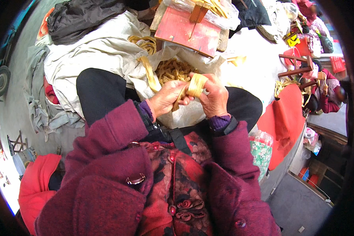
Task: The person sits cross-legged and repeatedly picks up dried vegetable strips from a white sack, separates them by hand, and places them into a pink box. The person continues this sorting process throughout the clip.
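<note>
Both my hands are closed on a flat, pale yellow strip above my lap. My left hand pinches it from the left, with its fingertips close to those of my right hand. A broad loop of the strip stands up between the hands, and a narrower end hangs below. Another length of yellow strip runs from beyond my left hand up over the bag's edge. Just past my hands, a whitish plastic bag lies open between my knees, holding many short yellow-brown folded pieces.
Beyond the bag stands a red board with an upright wooden piece. Coiled yellow strips lie left of it, by a white cloth. At right are a red sheet, a small wooden stool and another person.
</note>
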{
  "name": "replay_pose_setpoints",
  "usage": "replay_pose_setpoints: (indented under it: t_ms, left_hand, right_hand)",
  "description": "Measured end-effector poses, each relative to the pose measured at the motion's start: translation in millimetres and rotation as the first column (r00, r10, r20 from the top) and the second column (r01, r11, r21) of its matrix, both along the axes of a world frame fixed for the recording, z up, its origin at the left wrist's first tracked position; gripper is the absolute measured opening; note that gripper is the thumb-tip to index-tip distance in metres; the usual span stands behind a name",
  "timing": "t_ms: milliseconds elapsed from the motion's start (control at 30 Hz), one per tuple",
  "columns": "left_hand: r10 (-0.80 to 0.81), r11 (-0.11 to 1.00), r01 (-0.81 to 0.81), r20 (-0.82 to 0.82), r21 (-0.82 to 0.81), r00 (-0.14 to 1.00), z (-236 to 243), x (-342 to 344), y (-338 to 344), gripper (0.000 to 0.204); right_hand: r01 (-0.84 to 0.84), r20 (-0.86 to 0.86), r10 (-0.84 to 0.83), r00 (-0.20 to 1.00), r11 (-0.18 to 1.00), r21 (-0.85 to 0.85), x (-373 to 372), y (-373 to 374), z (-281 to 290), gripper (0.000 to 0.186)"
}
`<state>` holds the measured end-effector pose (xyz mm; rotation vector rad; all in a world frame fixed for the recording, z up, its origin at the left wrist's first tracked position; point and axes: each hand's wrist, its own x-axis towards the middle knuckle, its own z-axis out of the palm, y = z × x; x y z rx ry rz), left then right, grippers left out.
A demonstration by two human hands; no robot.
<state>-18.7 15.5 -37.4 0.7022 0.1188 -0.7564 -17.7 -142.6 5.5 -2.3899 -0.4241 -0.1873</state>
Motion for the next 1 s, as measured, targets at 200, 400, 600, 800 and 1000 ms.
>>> replay_pose_setpoints:
  t_ms: [200,400,600,800,1000]
  left_hand:
    - [0.198,0.881,-0.351,0.426,0.318,0.883,0.4,-1.3,-3.8,0.016]
    - [0.078,0.914,-0.221,0.388,0.340,0.919,4.5,2.9,7.3,0.017]
    - [-0.019,0.822,-0.272,0.501,0.501,0.865,4.9,-4.7,-5.1,0.023]
    - [-0.005,0.765,-0.281,0.442,0.579,0.897,1.4,-0.4,1.8,0.018]
    - [0.101,0.910,-0.231,0.354,0.346,0.930,0.0,-0.7,5.4,0.032]
  right_hand:
    - [0.108,-0.242,-0.065,0.968,0.979,0.171,1.7,4.3,-7.0,0.020]
    - [0.146,-0.597,0.113,0.795,0.918,0.368,5.1,-2.3,-10.8,0.024]
    - [0.119,-0.332,-0.035,0.943,0.965,0.235,1.0,9.7,-22.0,0.015]
    - [0.089,0.096,-0.097,0.991,0.992,0.087,-4.4,22.5,-20.7,0.013]
    - [0.091,0.171,-0.085,0.982,0.995,-0.028,-0.3,15.8,-25.0,0.012]
